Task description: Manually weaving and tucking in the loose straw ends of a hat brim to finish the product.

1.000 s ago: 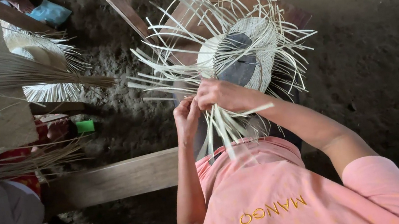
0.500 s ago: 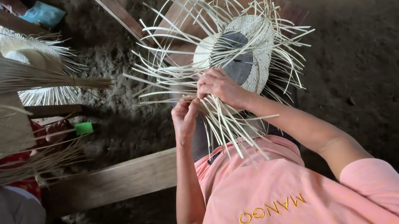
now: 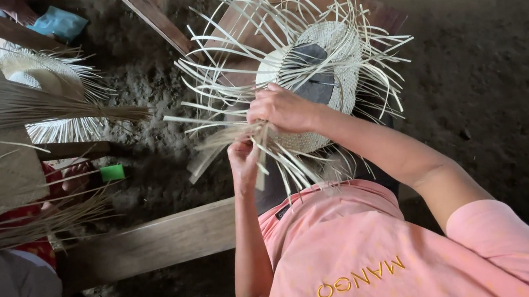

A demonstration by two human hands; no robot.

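Item: half-woven pale straw hat [image 3: 327, 57], round crown done, loose strips fanning out all round; it sits on a dark rounded form over a wooden bench [image 3: 154, 243], just ahead of the person in the pink shirt.

Left hand [image 3: 243, 162]: closed, pinching a bunch of loose pale straw strips [image 3: 228, 136] below the brim.

Right hand [image 3: 283, 108]: fingers curled, pressing the strips against the woven edge.

Handling note: the weave likely wants even tension, each strip laid flat, snug beside its neighbour.

Nearby: second unfinished straw hat [image 3: 40, 76], small green block [image 3: 112, 172], earth floor [image 3: 496, 81].
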